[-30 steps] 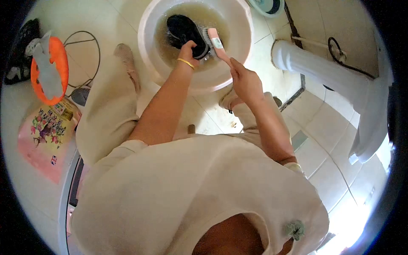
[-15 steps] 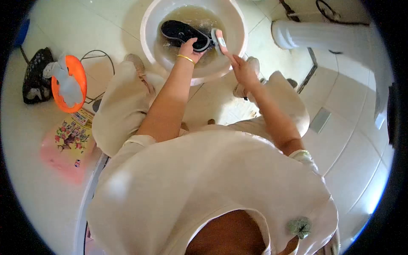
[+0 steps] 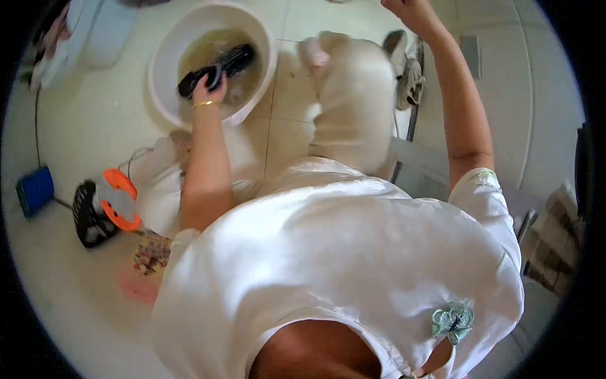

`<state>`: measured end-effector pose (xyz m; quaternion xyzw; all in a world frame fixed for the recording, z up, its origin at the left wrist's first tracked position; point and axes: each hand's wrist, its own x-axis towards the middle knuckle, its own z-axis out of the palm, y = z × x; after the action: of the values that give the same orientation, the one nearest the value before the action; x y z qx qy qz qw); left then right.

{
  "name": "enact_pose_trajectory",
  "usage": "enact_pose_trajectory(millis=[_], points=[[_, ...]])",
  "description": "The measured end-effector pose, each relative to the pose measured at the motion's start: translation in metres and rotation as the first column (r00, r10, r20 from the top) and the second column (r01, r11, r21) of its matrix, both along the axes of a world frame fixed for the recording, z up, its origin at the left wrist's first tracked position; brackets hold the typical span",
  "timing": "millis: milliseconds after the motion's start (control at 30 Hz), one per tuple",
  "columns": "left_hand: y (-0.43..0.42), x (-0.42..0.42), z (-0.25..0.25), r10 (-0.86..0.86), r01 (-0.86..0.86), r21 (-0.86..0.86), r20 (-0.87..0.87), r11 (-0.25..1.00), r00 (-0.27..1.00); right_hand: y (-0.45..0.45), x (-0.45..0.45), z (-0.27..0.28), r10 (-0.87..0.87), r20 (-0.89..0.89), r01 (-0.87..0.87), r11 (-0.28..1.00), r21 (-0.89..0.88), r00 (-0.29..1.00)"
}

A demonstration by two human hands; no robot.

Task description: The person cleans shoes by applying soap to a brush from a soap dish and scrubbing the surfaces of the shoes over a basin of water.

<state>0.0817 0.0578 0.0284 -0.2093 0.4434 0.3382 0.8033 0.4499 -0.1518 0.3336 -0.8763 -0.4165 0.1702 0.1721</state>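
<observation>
My left hand [image 3: 210, 90], with a yellow band at the wrist, grips a black shoe [image 3: 190, 83] over the murky water of a pale basin [image 3: 160, 66]. Another black item [image 3: 238, 58] lies against it in the basin; whether the two are joined I cannot tell. Far from the basin, at the top edge of the view, my right hand [image 3: 410, 11] is partly cut off. Its fingers look curled, and what they hold, if anything, is out of frame. The pink brush does not show.
On the left are an orange-rimmed item [image 3: 121, 199], a black patterned shoe [image 3: 92, 215], a blue object [image 3: 36, 191] and a pink flowered bag [image 3: 140, 285]. Worn shoes [image 3: 411, 83] stand by the wall at right. My bent leg [image 3: 356, 95] is beside the basin.
The view has turned, so the basin sits further left. My right hand has moved away from the basin and up to the right; the brush has left view. My left hand still holds the shoe.
</observation>
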Motion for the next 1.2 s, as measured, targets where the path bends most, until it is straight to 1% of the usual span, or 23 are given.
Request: enact_pose_trajectory(millis=[33,67,100,133,167,200,233,267,300,333,400,467,500,600,667,700,800,900,1000,1100,1200], points=[[0.006,-0.006,-0.004,-0.014,0.015,-0.033,0.020,0.999,1.000,-0.035,0.028,-0.035,-0.029,0.022,0.028,0.998,0.051,0.999],[0.010,-0.006,-0.005,0.006,-0.006,-0.002,0.047,1.000,0.999,-0.066,0.050,-0.066,-0.057,0.042,0.052,0.993,0.107,0.997],[0.012,-0.007,-0.001,0.015,-0.016,-0.010,-0.015,1.000,1.000,-0.094,0.051,-0.079,-0.165,-0.050,0.166,0.986,0.019,0.985],[0.012,-0.009,-0.005,0.025,-0.025,0.047,-0.008,0.999,1.000,-0.121,0.054,-0.105,-0.190,0.083,0.192,0.981,-0.028,0.978],[0.010,-0.007,0.003,0.000,0.002,0.041,-0.045,0.999,0.999,-0.152,0.062,-0.141,-0.206,0.047,0.210,0.975,-0.079,0.977],[0.008,-0.007,0.010,-0.021,0.024,0.034,-0.080,0.999,0.997,-0.171,0.051,-0.150,-0.291,-0.049,0.276,0.939,-0.203,0.955],[0.009,-0.007,0.011,-0.049,0.054,0.042,-0.115,0.998,0.992,-0.194,0.042,-0.174,-0.336,-0.120,0.304,0.926,-0.225,0.934],[0.010,-0.009,0.012,-0.073,0.081,0.048,-0.148,0.996,0.986,-0.206,0.033,-0.195,-0.461,-0.229,0.383,0.869,-0.314,0.857],[0.011,-0.009,0.015,-0.091,0.102,0.055,-0.180,0.993,0.979,-0.218,0.023,-0.216,-0.351,-0.089,0.312,0.903,-0.297,0.932],[0.012,-0.007,0.018,-0.091,0.102,0.048,-0.189,0.994,0.978,-0.228,0.018,-0.243,-0.338,-0.116,0.293,0.910,-0.294,0.934],[0.012,-0.004,0.024,-0.084,0.091,0.028,-0.200,0.995,0.976,-0.229,0.007,-0.273,-0.239,-0.112,0.197,0.934,-0.299,0.965],[0.009,0.002,0.032,-0.097,0.108,0.043,-0.217,0.993,0.971,-0.218,0.004,-0.295,-0.283,-0.137,0.226,0.917,-0.328,0.949],[0.008,0.003,0.033,-0.101,0.115,0.050,-0.226,0.992,0.969,-0.210,0.002,-0.298,-0.304,-0.150,0.239,0.908,-0.344,0.941],[0.007,0.003,0.031,-0.113,0.115,0.009,-0.135,0.993,0.984,-0.194,-0.004,-0.299,-0.270,-0.103,0.203,0.881,-0.428,0.957],[0.012,-0.002,0.021,-0.154,0.155,0.002,-0.134,0.988,0.979,-0.189,-0.011,-0.312,-0.306,-0.083,0.230,0.845,-0.482,0.948],[0.013,-0.002,0.021,-0.172,0.174,-0.002,-0.133,0.985,0.976,-0.183,-0.014,-0.309,-0.321,-0.073,0.242,0.826,-0.509,0.944],[0.009,-0.004,0.022,-0.142,0.146,0.020,-0.145,0.989,0.979,-0.171,-0.006,-0.287,-0.339,-0.191,0.185,0.813,-0.552,0.921],[0.009,-0.003,0.021,-0.096,0.103,0.036,-0.165,0.994,0.982,-0.174,0.010,-0.273,-0.257,-0.203,0.086,0.793,-0.602,0.945],[0.010,-0.008,0.019,-0.066,0.068,0.011,-0.123,0.998,0.990,-0.178,0.005,-0.253,-0.213,-0.032,0.150,0.778,-0.610,0.976],[0.009,-0.007,0.021,-0.086,0.093,0.035,-0.160,0.995,0.983,-0.172,0.001,-0.252,-0.099,-0.007,0.069,0.740,-0.669,0.995],[0.007,-0.005,0.022,-0.063,0.061,-0.020,-0.102,0.998,0.993,-0.175,0.004,-0.259,-0.076,-0.032,0.034,0.736,-0.677,0.997]])
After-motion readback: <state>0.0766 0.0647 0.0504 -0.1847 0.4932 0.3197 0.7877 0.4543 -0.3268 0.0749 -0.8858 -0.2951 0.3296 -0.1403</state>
